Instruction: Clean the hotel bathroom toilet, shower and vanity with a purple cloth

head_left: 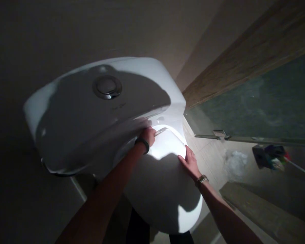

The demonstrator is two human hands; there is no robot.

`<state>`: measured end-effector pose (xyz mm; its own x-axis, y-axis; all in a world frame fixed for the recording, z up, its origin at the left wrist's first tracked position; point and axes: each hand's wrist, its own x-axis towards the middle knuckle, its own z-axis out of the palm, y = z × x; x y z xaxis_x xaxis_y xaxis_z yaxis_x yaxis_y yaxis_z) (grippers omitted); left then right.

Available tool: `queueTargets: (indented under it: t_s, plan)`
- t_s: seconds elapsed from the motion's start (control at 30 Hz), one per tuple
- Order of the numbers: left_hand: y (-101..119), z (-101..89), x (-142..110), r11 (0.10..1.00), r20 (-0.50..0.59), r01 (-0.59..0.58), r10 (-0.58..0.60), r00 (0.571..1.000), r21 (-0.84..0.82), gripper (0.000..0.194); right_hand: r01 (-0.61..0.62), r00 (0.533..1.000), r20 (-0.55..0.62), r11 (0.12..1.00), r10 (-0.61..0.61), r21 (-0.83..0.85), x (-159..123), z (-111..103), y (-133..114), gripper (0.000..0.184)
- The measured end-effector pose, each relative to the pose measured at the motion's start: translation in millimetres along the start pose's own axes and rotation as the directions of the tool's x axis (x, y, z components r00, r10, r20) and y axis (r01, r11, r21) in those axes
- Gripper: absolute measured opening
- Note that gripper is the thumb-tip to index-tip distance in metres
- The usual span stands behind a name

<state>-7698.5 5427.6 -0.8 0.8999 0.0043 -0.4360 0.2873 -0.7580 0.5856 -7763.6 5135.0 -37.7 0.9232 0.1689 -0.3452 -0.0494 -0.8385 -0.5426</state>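
White lid, left fingers unclear

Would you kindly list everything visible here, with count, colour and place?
Toilet tank: one, white, upper left
Flush button: one, silvery, tank top
Toilet lid: one, white, before the tank
Slim strip: one, pale, lid's rear
Brown band: one, brown, upper right
Panel: one, greenish grey, right
Metal fitting: one, silvery, panel's edge
Crumpled item: one, whitish, right
Mixed items: uncountable, multicoloured, far right
Wristband: one, dark, left wrist
Watch: one, metallic, right wrist
Legs: two, dark-clad, bottom
Left hand: one, bare, lid's rear
Right hand: one, bare, lid's right edge
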Motion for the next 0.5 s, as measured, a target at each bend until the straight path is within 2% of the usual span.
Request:
queueTargets:
  t_s: [0.13,0.27,0.33,0.37,0.43,0.5]
  plan:
    - [-3,-2.5,2,0.997,0.058,0.055,-0.058,0.997,0.053,0.04,0.004,0.999,-0.037,0.999,-0.006,-0.032,-3,3,-5,0.077]
    - [-3,2.9,8,0.993,0.044,0.115,-0.116,0.992,0.029,0.042,0.019,0.997,-0.069,0.999,-0.022,-0.034,-9,5,-4,0.074]
    - [-3,7.1,11,0.992,0.019,0.127,-0.127,0.992,-0.003,0.049,0.035,0.997,-0.065,0.998,-0.038,-0.05,-7,0,-6,0.074]
    - [-3,8.6,11,0.991,0.003,0.133,-0.133,0.991,-0.023,0.053,0.068,0.996,-0.06,0.996,-0.072,-0.065,-2,-6,-10,0.072]
    - [-2,9.4,6,0.987,-0.04,0.145,-0.148,0.988,-0.074,0.057,0.209,0.976,-0.038,0.973,-0.214,-0.093,14,-23,-27,0.065]
    - [-1,7.3,-12,0.978,-0.098,0.163,-0.176,0.98,-0.131,0.054,0.4,0.917,0.039,0.911,-0.398,-0.099,42,-40,-59,0.054]
